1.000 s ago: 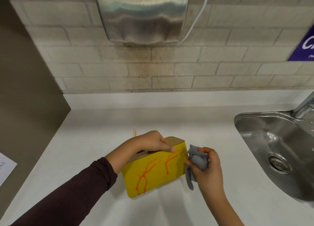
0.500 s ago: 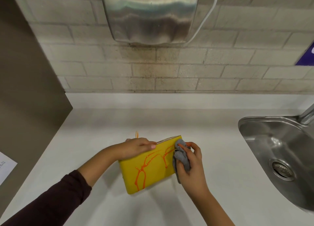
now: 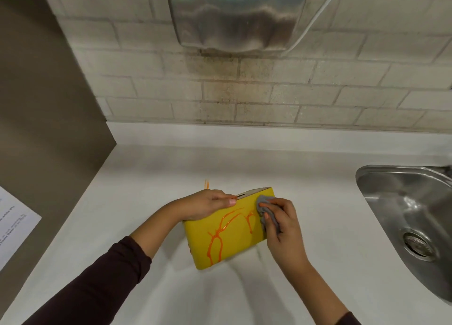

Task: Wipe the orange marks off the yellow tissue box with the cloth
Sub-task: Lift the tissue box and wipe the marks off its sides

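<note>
A white counter (image 3: 318, 227) runs under a steel hand dryer (image 3: 234, 14), sink (image 3: 401, 202) at right; the yellow tissue box (image 3: 232, 239) stands mid-counter, orange marks (image 3: 217, 234) across its near face; left hand (image 3: 208, 203) clasps its top edge; right hand (image 3: 283, 224) presses a bunched grey cloth (image 3: 265, 210) against its right end.

The yellow tissue box (image 3: 227, 229) stands on the white countertop (image 3: 318, 202) near its middle. The stainless-steel sink basin (image 3: 411, 217) is set into the right edge; the metal hand dryer (image 3: 234, 16) hangs on the wall behind.
</note>
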A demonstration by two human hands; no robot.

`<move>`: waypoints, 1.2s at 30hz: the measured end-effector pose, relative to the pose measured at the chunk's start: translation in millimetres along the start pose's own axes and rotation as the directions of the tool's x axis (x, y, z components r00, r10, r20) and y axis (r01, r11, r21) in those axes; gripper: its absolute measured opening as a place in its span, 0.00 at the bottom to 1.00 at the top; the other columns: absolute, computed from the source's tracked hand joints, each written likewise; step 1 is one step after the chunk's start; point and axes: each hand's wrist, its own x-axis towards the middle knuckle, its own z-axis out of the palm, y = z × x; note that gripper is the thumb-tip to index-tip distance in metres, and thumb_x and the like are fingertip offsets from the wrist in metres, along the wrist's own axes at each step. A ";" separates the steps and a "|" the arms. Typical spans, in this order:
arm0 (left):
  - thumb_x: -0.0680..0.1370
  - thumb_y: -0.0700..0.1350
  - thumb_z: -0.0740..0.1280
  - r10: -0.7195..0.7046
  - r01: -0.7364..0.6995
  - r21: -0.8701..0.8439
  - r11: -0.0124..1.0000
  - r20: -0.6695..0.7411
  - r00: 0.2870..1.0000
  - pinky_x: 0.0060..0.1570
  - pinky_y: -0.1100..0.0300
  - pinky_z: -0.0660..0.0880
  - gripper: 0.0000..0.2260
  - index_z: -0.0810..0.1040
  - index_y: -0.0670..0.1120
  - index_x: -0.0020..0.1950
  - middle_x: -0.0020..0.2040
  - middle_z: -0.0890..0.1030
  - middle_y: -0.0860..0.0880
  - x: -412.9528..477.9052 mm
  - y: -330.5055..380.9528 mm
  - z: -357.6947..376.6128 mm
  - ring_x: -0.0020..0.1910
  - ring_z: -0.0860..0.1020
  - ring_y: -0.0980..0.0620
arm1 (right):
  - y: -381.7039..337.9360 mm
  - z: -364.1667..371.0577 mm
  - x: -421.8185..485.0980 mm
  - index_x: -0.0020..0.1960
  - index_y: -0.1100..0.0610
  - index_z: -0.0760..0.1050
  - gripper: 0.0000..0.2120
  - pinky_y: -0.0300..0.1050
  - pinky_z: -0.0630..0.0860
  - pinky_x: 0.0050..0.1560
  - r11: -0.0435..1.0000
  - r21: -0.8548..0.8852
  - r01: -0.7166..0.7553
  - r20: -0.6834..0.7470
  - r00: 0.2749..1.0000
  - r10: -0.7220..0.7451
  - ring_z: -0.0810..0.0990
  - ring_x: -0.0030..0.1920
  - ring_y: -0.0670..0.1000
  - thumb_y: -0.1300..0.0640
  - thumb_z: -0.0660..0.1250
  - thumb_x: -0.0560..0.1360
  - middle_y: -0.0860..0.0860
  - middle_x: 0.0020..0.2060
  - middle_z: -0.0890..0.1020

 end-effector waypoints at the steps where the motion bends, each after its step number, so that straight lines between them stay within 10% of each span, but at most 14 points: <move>1: 0.78 0.60 0.56 -0.003 0.003 -0.006 1.000 0.000 1.000 0.56 0.60 0.69 0.21 0.70 0.56 0.68 0.57 0.73 0.55 0.1 0.3 0.2 0.57 0.73 0.54 | -1.3 1.8 2.7 0.55 0.56 0.78 0.11 0.26 0.67 0.57 0.999 0.013 -0.034 -0.034 0.999 0.034 0.72 0.56 0.36 0.61 0.60 0.76 0.39 0.54 0.71; 9: 0.76 0.60 0.58 -0.020 0.016 -0.113 0.993 -0.032 0.999 0.59 0.60 0.70 0.21 0.73 0.55 0.66 0.60 0.76 0.53 1.8 -1.6 1.3 0.59 0.74 0.53 | -12.5 11.6 -14.5 0.59 0.56 0.75 0.13 0.31 0.66 0.61 0.997 -0.022 0.076 0.209 0.975 -0.070 0.70 0.61 0.42 0.59 0.58 0.78 0.46 0.58 0.72; 15: 0.74 0.63 0.58 -0.037 0.032 -0.129 0.991 -0.039 0.999 0.50 0.63 0.72 0.22 0.74 0.57 0.65 0.57 0.77 0.55 1.7 -2.6 2.4 0.56 0.76 0.54 | -18.1 16.4 -3.0 0.59 0.56 0.76 0.14 0.36 0.70 0.62 0.990 0.069 -0.122 -0.010 0.992 0.123 0.72 0.60 0.43 0.59 0.58 0.77 0.43 0.58 0.70; 21: 0.75 0.61 0.61 -0.028 0.019 -0.163 0.986 -0.053 0.998 0.60 0.63 0.66 0.22 0.74 0.53 0.66 0.64 0.76 0.53 4.2 -5.6 4.3 0.62 0.72 0.56 | -19.9 23.5 -33.9 0.68 0.53 0.68 0.25 0.35 0.62 0.66 0.987 -0.076 0.139 0.224 0.967 -0.119 0.67 0.63 0.48 0.68 0.59 0.74 0.51 0.66 0.67; 28: 0.74 0.62 0.60 -0.044 0.036 -0.165 0.986 -0.043 0.998 0.52 0.62 0.70 0.22 0.73 0.55 0.65 0.56 0.77 0.55 2.6 -4.1 4.2 0.53 0.75 0.56 | -14.5 21.5 -12.2 0.65 0.63 0.71 0.24 0.31 0.61 0.65 0.984 -0.179 0.010 -0.030 0.999 -0.015 0.68 0.61 0.48 0.71 0.55 0.70 0.53 0.61 0.69; 36: 0.73 0.62 0.61 -0.048 0.039 -0.191 0.981 -0.039 0.998 0.67 0.53 0.68 0.24 0.73 0.54 0.66 0.66 0.75 0.50 4.4 -8.0 4.7 0.63 0.73 0.52 | -5.0 -0.3 -24.1 0.65 0.57 0.72 0.26 0.44 0.67 0.62 0.946 -0.211 0.245 0.244 0.951 -0.192 0.70 0.59 0.54 0.73 0.56 0.70 0.52 0.64 0.68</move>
